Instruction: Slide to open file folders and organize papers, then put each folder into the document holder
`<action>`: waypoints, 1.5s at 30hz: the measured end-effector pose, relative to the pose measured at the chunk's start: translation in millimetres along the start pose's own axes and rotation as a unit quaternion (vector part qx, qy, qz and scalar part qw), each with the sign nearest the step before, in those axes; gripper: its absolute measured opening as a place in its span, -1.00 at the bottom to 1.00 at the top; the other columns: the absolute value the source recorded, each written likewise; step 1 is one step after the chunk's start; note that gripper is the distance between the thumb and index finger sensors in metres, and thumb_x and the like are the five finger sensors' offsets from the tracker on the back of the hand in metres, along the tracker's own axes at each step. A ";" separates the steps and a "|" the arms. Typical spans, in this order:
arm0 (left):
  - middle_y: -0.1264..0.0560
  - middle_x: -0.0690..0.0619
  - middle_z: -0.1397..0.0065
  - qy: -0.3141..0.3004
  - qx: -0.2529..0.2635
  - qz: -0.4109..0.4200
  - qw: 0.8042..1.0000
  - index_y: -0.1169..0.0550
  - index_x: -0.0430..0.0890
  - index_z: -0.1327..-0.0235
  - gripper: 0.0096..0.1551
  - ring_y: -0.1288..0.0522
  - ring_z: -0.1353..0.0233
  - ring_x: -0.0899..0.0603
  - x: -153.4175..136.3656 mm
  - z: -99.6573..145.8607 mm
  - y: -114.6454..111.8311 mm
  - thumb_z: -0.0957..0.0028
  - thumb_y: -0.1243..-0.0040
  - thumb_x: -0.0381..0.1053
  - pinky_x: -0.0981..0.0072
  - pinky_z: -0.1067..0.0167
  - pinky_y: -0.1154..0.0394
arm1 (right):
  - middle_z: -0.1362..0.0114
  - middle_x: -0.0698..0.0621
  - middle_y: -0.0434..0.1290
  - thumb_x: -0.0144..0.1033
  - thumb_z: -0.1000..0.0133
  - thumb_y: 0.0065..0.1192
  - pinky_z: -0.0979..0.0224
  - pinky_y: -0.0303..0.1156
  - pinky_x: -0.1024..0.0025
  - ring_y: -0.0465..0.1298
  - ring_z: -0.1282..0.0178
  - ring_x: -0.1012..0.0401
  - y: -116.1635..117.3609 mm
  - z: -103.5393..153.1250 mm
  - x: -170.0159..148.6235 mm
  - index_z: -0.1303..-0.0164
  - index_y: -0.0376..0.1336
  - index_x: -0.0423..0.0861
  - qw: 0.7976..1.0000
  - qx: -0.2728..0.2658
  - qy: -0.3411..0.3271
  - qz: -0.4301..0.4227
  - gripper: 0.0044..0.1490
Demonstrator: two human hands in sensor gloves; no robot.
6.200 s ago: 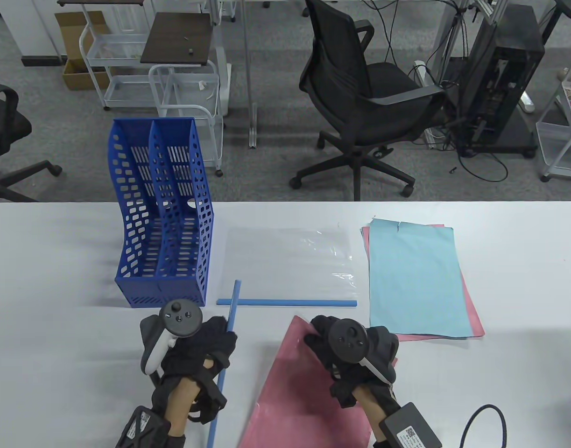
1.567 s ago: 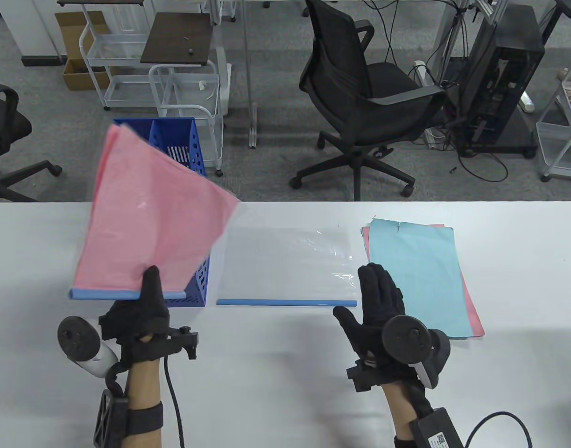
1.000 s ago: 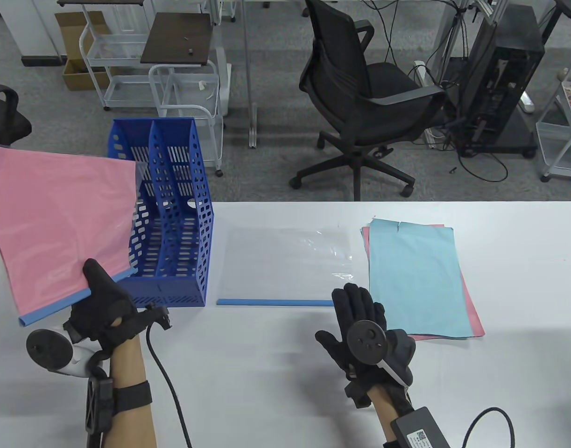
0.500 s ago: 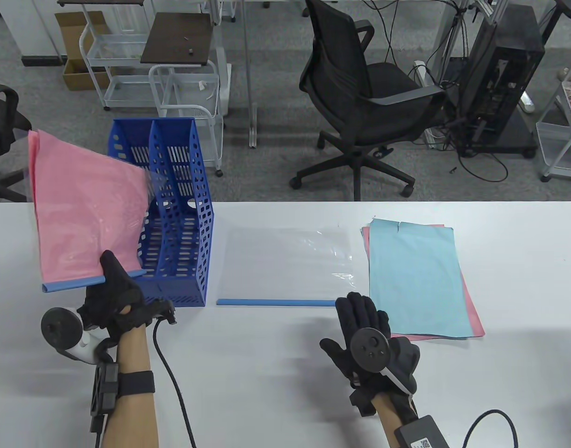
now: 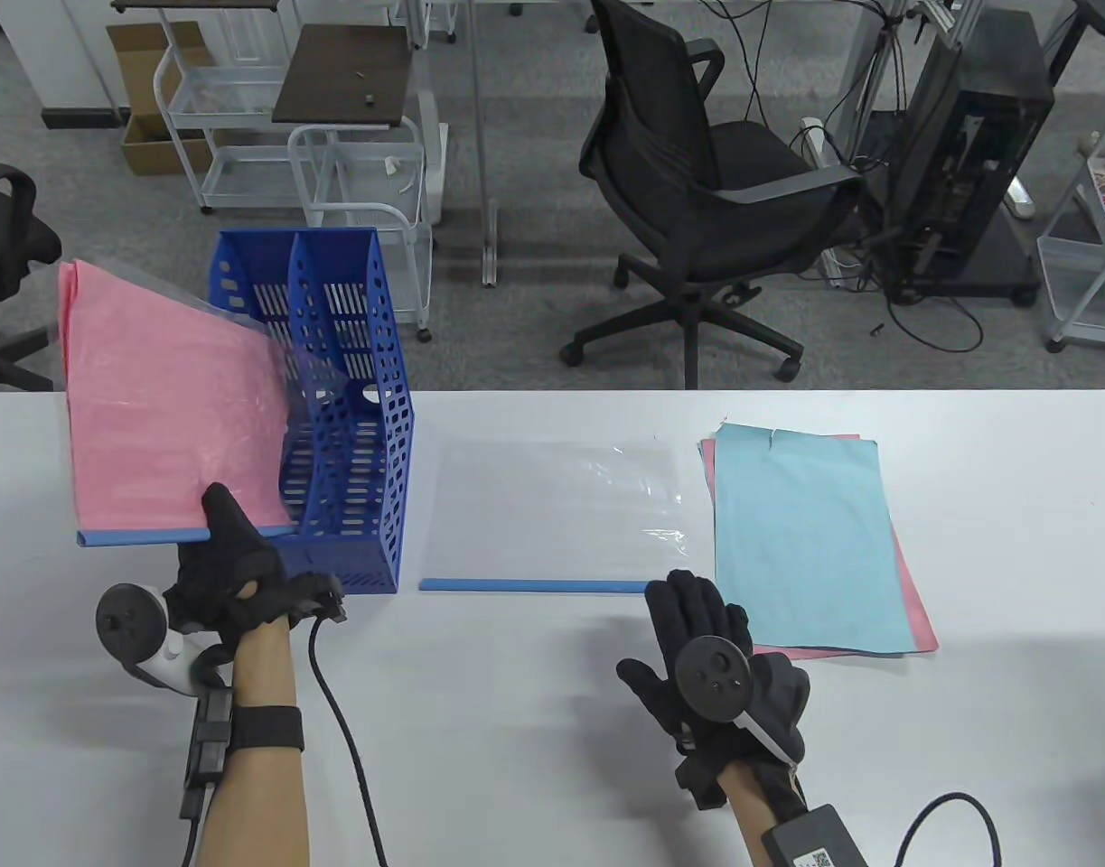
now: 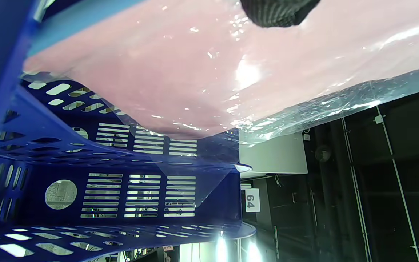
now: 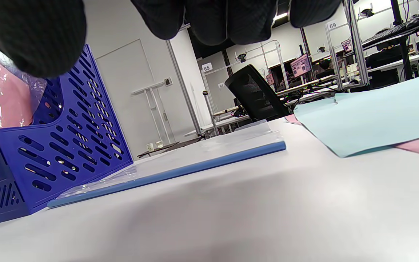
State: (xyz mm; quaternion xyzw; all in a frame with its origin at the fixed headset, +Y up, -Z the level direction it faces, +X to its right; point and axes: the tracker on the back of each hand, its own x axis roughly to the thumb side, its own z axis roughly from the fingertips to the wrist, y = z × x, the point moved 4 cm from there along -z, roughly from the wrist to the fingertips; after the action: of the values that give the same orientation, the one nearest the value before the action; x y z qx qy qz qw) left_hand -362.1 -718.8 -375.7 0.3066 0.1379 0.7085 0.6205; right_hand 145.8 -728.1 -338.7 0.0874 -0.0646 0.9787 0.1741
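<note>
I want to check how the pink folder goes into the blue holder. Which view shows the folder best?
The table view: the whole folder shows, the left hand pinching its blue spine, beside the holder. The left wrist view gives only its clear corner over a slot. The right wrist view catches a pink sliver.

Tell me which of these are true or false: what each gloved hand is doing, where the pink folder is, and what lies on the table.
1. The left hand grips the folder with pink paper by its blue spine bar. True.
2. That folder already stands fully inside the blue document holder. False: it is held in the air, tilted, at the holder's left side, with only its clear corner overlapping the holder.
3. The right hand holds a sheet of blue paper. False: it holds nothing, fingers straight, by the end of the clear folder.
4. A light blue sheet lies on top of pink sheets. True.
5. The clear folder on the table is full of pink paper. False: no coloured paper shows in it.
</note>
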 end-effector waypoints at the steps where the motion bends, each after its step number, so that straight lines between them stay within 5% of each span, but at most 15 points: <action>1: -0.39 0.37 -0.63 0.000 0.001 0.001 1.000 -0.34 0.61 -0.41 -0.40 -0.45 -0.69 0.11 -0.1 -0.1 0.8 -0.15 -0.13 0.10 0.29 -0.68 -0.37 | -0.71 -0.06 -0.01 0.29 0.17 0.26 -0.61 0.03 -0.23 0.08 -0.69 -0.11 0.0 0.2 0.4 -0.52 -0.07 0.07 1.000 0.000 0.000 0.001 0.12; 7: -0.36 0.39 -0.65 0.014 -0.003 -0.009 1.000 -0.32 0.59 -0.44 -0.38 -0.43 -0.70 0.12 -1.4 -1.3 0.0 -0.14 -0.16 0.12 0.29 -0.71 -0.31 | -0.71 -0.06 -0.01 0.29 0.17 0.26 -0.61 0.03 -0.23 0.08 -0.69 -0.11 0.7 0.5 1.8 -0.52 -0.07 0.08 1.000 0.001 -0.003 0.001 0.12; 11: -0.20 0.31 -0.74 0.109 -0.010 -0.155 0.982 -0.18 0.41 -0.61 -0.16 -0.22 -0.78 0.05 -10.6 -9.4 0.6 -0.09 -0.32 0.16 0.23 -0.72 -0.15 | -0.71 -0.06 -0.01 0.29 0.18 0.26 -0.61 0.03 -0.23 0.08 -0.69 -0.11 1.9 0.7 2.5 -0.52 -0.07 0.07 1.000 0.006 -0.003 0.005 0.12; 18: -0.17 0.31 -0.77 0.115 -0.038 -0.223 0.967 -0.22 0.38 -0.62 -0.15 -0.17 -0.81 0.03 -1.7 -16.2 -1.1 -0.07 -0.34 0.21 0.18 -0.73 -0.11 | -0.71 -0.06 -0.01 0.29 0.18 0.26 -0.61 0.03 -0.23 0.08 -0.69 -0.11 2.3 0.5 1.8 -0.52 -0.07 0.07 1.000 0.009 0.000 0.007 0.12; 29: -0.10 0.25 -0.77 0.016 -0.043 -0.235 0.971 -0.11 0.31 -0.64 -0.07 -0.10 -0.81 0.00 31.2 -1.3 -8.3 -0.06 -0.32 0.20 0.14 -0.72 -0.06 | -0.71 -0.06 -0.03 0.29 0.17 0.26 -0.61 0.01 -0.20 0.06 -0.70 -0.11 2.5 0.2 1.4 -0.53 -0.08 0.07 1.000 0.015 0.004 0.012 0.13; 36: -0.23 0.19 -0.73 -0.137 -0.085 -0.286 0.945 -0.25 0.25 -0.61 -0.14 -0.24 -0.76 -0.05 93.5 37.4 -57.8 -0.03 -0.36 0.17 0.10 -0.67 -0.17 | -0.71 -0.06 -0.03 0.29 0.17 0.26 -0.62 0.00 -0.20 0.05 -0.70 -0.11 1.4 0.2 0.2 -0.53 -0.08 0.07 1.000 0.014 0.008 0.014 0.13; 45: -0.31 0.14 -0.70 -0.136 -0.198 -0.314 0.919 -0.33 0.21 -0.59 -0.16 -0.32 -0.72 -0.10 85.1 68.1 -143.1 0.01 -0.39 0.14 0.05 -0.63 -0.23 | -0.71 -0.06 -0.04 0.29 0.17 0.26 -0.62 -0.01 -0.20 0.05 -0.70 -0.11 0.8 -0.4 -3.8 -0.53 -0.08 0.07 1.000 0.018 0.013 0.014 0.13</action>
State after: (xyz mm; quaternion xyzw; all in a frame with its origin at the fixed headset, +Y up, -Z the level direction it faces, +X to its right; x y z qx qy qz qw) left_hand -210.7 -621.9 -383.0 0.2121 -0.0017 0.4414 0.8719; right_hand 149.0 -730.0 -339.9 0.0771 -0.0463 0.9830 0.1599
